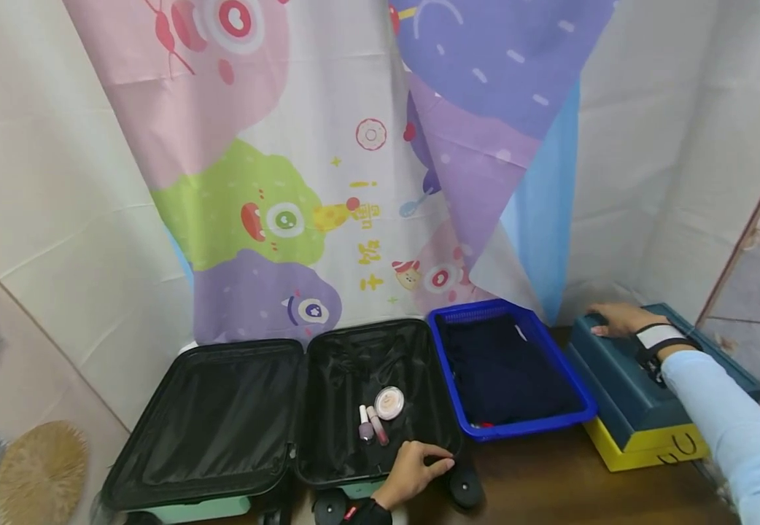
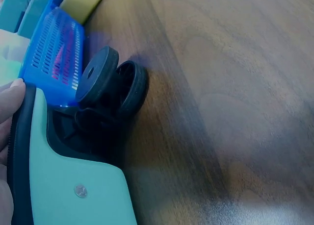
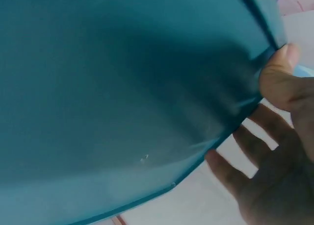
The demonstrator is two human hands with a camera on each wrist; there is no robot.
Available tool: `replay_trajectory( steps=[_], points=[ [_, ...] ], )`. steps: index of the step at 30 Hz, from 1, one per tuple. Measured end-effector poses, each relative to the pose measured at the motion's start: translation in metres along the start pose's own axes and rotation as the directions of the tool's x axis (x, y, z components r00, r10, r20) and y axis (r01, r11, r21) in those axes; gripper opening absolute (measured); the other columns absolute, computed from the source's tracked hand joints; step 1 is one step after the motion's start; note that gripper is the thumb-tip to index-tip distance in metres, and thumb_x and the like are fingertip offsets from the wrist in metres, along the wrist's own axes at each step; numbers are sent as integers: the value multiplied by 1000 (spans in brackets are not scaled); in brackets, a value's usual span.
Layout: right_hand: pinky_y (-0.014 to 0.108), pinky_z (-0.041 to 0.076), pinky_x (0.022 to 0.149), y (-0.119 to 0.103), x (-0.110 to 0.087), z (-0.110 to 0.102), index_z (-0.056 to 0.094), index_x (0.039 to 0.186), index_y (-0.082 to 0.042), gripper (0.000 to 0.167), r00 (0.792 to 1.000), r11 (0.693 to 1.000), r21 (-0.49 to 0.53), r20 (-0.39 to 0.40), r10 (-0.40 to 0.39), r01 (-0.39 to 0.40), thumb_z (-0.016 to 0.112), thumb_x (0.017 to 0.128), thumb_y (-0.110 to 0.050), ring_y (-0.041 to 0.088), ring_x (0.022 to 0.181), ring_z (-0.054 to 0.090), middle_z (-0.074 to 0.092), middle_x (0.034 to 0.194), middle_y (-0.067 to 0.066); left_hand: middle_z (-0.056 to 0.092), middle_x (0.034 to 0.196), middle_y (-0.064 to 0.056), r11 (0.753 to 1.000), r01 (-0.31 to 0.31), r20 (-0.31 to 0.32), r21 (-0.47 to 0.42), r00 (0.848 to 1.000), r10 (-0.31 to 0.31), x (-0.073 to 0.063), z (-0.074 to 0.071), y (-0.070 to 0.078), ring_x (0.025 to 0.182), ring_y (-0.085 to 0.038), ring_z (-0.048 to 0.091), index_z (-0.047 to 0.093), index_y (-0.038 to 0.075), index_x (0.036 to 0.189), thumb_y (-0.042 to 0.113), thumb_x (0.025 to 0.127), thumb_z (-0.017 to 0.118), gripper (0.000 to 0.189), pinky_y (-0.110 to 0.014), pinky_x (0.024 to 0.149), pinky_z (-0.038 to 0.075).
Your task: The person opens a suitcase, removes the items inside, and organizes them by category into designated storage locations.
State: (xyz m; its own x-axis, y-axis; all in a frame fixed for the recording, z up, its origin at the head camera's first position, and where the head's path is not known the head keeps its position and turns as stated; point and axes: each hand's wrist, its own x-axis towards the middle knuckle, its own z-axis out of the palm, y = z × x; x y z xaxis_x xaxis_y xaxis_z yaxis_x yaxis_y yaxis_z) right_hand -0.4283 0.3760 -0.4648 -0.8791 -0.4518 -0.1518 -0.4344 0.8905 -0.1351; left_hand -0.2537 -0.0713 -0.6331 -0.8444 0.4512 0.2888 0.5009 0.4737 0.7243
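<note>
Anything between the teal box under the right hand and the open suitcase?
Yes: the blue basket, with dark cloth in it, stands between the teal box and the suitcase. Nothing visible separates the right hand from the box; its fingers touch the edge.

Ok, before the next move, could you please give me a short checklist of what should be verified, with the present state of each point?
1. Suitcase open: ok, both halves are spread.
2. Compact, nail polish and slim tube inside the suitcase: ok, all lie in its right half.
3. Both hands free: not ok, the left hand touches the suitcase's front rim and the right hand holds the teal box by its edge.
4. Dark cloth within the rim of the blue basket: ok.
5. Contents of the yellow box: cannot tell, the teal box covers it.
</note>
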Motion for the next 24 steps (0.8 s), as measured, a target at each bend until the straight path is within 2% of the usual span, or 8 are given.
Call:
replay_trajectory(
  steps=[5, 10, 14, 19, 24],
  points=[
    [60, 45, 87, 1, -8, -8, 59, 119, 10, 51, 1000, 1000, -8, -9, 9, -9, 76, 85, -24, 54, 108, 55, 60, 117, 33, 75, 91, 2, 1000, -17, -19, 2, 1000, 17, 1, -3, 1, 89, -3, 67, 79, 6, 94, 18, 89, 73, 14, -22, 78, 52],
    [55, 49, 80, 0, -13, -12, 63, 110, 10, 54, 1000, 1000, -15, -11, -20, 20, 82, 77, -29, 46, 95, 61, 66, 101, 23, 75, 91, 1, 1000, -18, -28, -10, 999, 18, 1, -8, 1, 89, -5, 67, 79, 6, 95, 16, 89, 73, 13, -23, 77, 52],
    [49, 50, 70, -5, -22, -12, 65, 98, 4, 47, 999, 999, -40, -10, -34, 33, 84, 73, -31, 33, 79, 61, 65, 87, 11, 75, 91, 2, 1000, -15, -28, -13, 1000, 15, 2, -9, 0, 89, -5, 67, 79, 6, 94, 15, 89, 73, 13, -23, 77, 52],
    [44, 49, 61, -11, -34, -15, 64, 86, -3, 39, 1000, 996, -90, 20, -22, 24, 85, 72, -32, 24, 69, 58, 61, 77, 3, 75, 91, 1, 1000, -24, -17, -17, 1000, 24, 2, -8, 1, 89, -5, 67, 79, 5, 94, 16, 89, 73, 14, -22, 77, 52],
    [42, 46, 60, -13, -43, -17, 63, 83, -7, 34, 998, 996, -89, 60, 5, 0, 80, 78, -37, 21, 67, 55, 60, 74, 0, 75, 91, 1, 1000, -16, -26, -14, 1000, 16, 3, -10, 1, 89, -7, 68, 79, 4, 94, 15, 89, 73, 14, -26, 78, 53]
  ],
)
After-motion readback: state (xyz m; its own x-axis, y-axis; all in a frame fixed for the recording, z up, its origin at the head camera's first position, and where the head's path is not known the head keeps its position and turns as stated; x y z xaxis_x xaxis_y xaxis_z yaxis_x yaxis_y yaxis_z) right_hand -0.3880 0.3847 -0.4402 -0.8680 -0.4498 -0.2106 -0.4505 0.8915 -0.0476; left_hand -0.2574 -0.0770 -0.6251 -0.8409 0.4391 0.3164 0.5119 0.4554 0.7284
